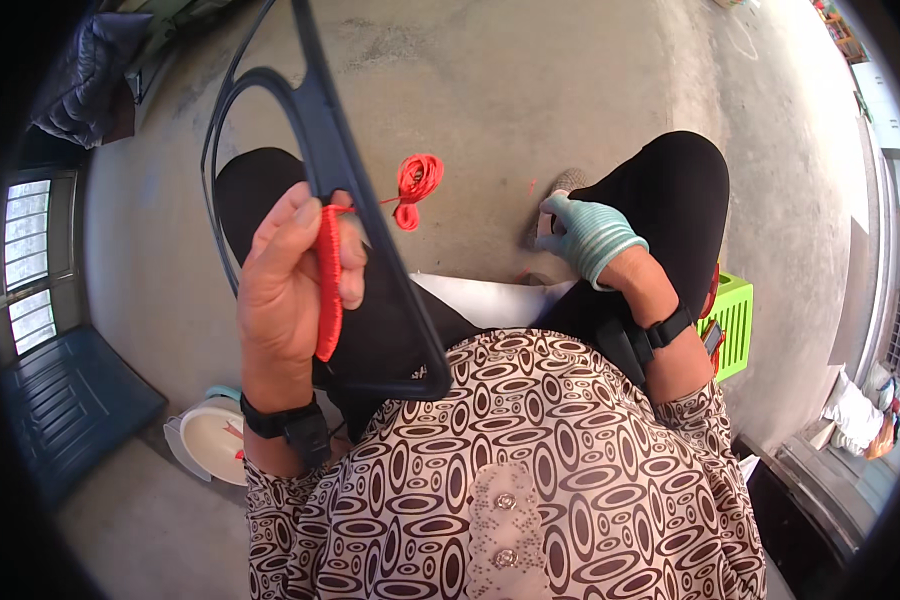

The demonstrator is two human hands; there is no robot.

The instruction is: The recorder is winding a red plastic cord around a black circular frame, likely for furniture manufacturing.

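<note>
My bare left hand (282,285) is closed round part of a black plastic frame (322,130) with a curved loop and long thin bars. Along the piece in its grip runs a tight red cord wrapping (330,285). From its upper end a strand leads across the frame to a looped bundle of red cord (418,180), which hangs to the right. My right hand (592,238), in a pale teal striped glove, is beside my right knee, apart from the frame. Its thumb and fingers look spread, with nothing visible between them; the view is slightly blurred.
A cream basin (213,440) stands on the floor at lower left, near a dark blue slatted seat (75,405). Beyond my right leg is a bright green plastic crate (733,325). White bags (855,415) lie at the far right. A shoe (568,182) shows past the gloved hand.
</note>
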